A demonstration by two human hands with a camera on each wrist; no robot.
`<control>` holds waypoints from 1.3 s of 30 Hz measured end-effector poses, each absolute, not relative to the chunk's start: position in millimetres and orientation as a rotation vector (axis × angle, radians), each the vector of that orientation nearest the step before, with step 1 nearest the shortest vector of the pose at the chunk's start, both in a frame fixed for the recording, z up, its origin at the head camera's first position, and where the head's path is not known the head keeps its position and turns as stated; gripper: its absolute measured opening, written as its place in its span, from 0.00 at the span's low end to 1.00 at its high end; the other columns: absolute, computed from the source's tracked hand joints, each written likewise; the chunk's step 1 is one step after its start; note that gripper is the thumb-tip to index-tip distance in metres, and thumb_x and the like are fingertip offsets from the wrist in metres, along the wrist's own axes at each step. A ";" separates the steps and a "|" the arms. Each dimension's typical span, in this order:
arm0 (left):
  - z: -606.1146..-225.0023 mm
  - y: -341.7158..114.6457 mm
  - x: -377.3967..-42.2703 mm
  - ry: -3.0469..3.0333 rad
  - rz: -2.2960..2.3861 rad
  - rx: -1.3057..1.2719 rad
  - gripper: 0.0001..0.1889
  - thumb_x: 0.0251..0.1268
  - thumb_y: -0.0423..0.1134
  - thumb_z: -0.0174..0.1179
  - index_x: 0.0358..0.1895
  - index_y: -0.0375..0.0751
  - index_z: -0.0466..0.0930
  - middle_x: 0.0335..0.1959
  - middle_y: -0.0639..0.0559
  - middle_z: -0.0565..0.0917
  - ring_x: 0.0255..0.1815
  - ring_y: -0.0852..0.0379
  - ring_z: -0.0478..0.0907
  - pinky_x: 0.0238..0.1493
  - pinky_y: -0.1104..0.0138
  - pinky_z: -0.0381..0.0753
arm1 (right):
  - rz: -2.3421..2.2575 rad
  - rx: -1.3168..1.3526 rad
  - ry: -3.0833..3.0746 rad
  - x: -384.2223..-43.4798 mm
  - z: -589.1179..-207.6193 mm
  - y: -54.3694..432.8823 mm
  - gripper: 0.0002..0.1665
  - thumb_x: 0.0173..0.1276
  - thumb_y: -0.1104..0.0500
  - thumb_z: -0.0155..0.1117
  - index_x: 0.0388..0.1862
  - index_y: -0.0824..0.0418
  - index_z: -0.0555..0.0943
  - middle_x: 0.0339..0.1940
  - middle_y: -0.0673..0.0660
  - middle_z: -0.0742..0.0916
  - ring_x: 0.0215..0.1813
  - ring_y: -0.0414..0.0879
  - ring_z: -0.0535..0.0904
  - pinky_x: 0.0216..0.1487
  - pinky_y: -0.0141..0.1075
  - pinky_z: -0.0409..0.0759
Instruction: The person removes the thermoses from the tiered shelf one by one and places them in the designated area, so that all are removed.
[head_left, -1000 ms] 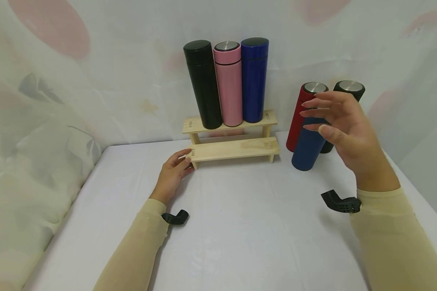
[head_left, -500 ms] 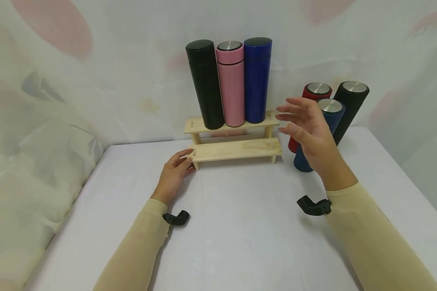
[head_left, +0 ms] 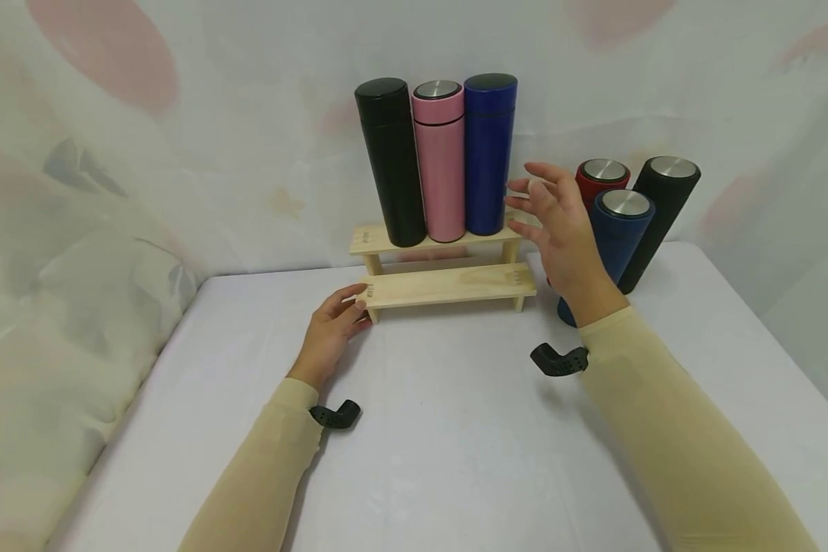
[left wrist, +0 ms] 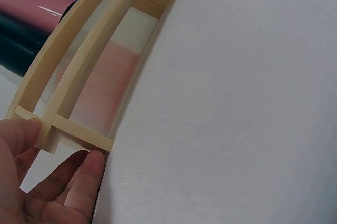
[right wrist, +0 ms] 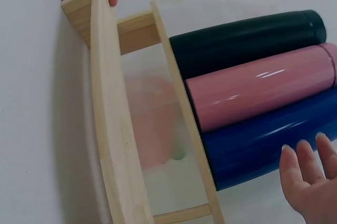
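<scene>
A two-step wooden rack (head_left: 448,284) stands on the table near the back cloth. Its upper step bears a blackish-green vacuum flask (head_left: 392,172), a pink flask (head_left: 441,172) and a glossy blue flask (head_left: 489,165), upright side by side. My left hand (head_left: 327,333) grips the left end of the lower step, thumb above it; in the left wrist view its fingertips (left wrist: 93,163) lie at the end leg. My right hand (head_left: 562,234) is raised beside the blue flask with fingers spread and nothing in it; the right wrist view shows its fingertips (right wrist: 307,155) close to that flask's side.
To the right of the rack stand a red flask (head_left: 603,175), a matte blue flask (head_left: 619,230) and a black flask (head_left: 662,215), grouped together and partly behind my right hand and wrist. A white cloth covers the table (head_left: 441,429). Patterned cloth (head_left: 248,138) hangs behind.
My right hand has moved left, from in front of the grouped flasks to beside the blue flask on the rack. My left hand stays on the rack's end. The flasks stand as before.
</scene>
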State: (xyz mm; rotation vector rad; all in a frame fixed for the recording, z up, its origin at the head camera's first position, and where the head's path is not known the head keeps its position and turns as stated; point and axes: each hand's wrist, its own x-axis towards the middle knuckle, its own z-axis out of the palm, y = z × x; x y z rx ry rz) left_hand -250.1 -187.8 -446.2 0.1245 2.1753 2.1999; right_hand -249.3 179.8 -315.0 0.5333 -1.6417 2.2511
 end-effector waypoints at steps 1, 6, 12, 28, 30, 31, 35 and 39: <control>-446.1 -187.5 -250.1 2.178 2.198 0.123 0.22 0.87 0.36 0.59 0.77 0.38 0.75 0.71 0.34 0.75 0.69 0.40 0.78 0.68 0.54 0.83 | 2.253 0.514 -1.638 -251.5 -315.6 179.0 0.32 0.81 0.47 0.64 0.76 0.58 0.70 0.68 0.66 0.76 0.71 0.64 0.72 0.70 0.58 0.75; -445.1 -185.6 -250.2 2.179 2.195 0.140 0.22 0.87 0.36 0.59 0.77 0.38 0.75 0.71 0.34 0.75 0.69 0.41 0.78 0.67 0.55 0.83 | 2.220 0.420 -1.648 -262.7 -319.9 176.1 0.32 0.80 0.51 0.64 0.77 0.59 0.68 0.68 0.63 0.75 0.70 0.55 0.71 0.73 0.61 0.72; -444.7 -185.6 -251.2 2.190 2.184 0.140 0.23 0.87 0.37 0.59 0.78 0.38 0.75 0.72 0.34 0.75 0.69 0.42 0.78 0.68 0.56 0.83 | 2.154 0.329 -1.737 -275.2 -324.2 172.6 0.41 0.78 0.52 0.71 0.81 0.60 0.64 0.70 0.62 0.74 0.69 0.53 0.74 0.68 0.52 0.75; -443.5 -186.8 -250.0 2.199 2.182 0.134 0.22 0.87 0.36 0.59 0.77 0.39 0.76 0.69 0.33 0.75 0.69 0.39 0.79 0.66 0.56 0.84 | 2.031 0.168 -1.952 -298.0 -323.0 169.5 0.50 0.73 0.50 0.80 0.85 0.52 0.61 0.76 0.58 0.71 0.75 0.54 0.69 0.72 0.43 0.76; -443.3 -186.8 -249.6 2.197 2.184 0.133 0.22 0.87 0.36 0.59 0.77 0.38 0.76 0.70 0.33 0.74 0.69 0.39 0.78 0.67 0.56 0.84 | 2.033 0.142 -1.966 -300.0 -322.7 169.9 0.51 0.73 0.51 0.80 0.85 0.51 0.61 0.76 0.58 0.71 0.75 0.53 0.69 0.72 0.42 0.76; -443.1 -186.8 -249.5 2.198 2.182 0.132 0.22 0.87 0.36 0.59 0.77 0.38 0.75 0.70 0.33 0.74 0.69 0.39 0.78 0.67 0.56 0.84 | 2.036 0.131 -1.971 -301.1 -322.9 170.3 0.51 0.72 0.51 0.80 0.85 0.50 0.61 0.76 0.58 0.71 0.75 0.53 0.69 0.71 0.41 0.76; -443.8 -187.2 -249.5 2.195 2.189 0.126 0.22 0.87 0.36 0.60 0.77 0.38 0.75 0.71 0.34 0.75 0.69 0.39 0.78 0.67 0.56 0.84 | 2.048 0.116 -1.980 -305.3 -324.2 171.6 0.52 0.71 0.52 0.81 0.85 0.49 0.61 0.76 0.58 0.71 0.74 0.53 0.68 0.71 0.42 0.77; -446.0 -188.1 -250.2 2.193 2.199 0.126 0.22 0.87 0.35 0.60 0.77 0.38 0.76 0.71 0.34 0.75 0.68 0.39 0.79 0.65 0.56 0.85 | 2.042 0.138 -1.995 -308.9 -325.9 172.8 0.52 0.71 0.54 0.81 0.86 0.49 0.61 0.76 0.59 0.72 0.74 0.53 0.69 0.71 0.43 0.77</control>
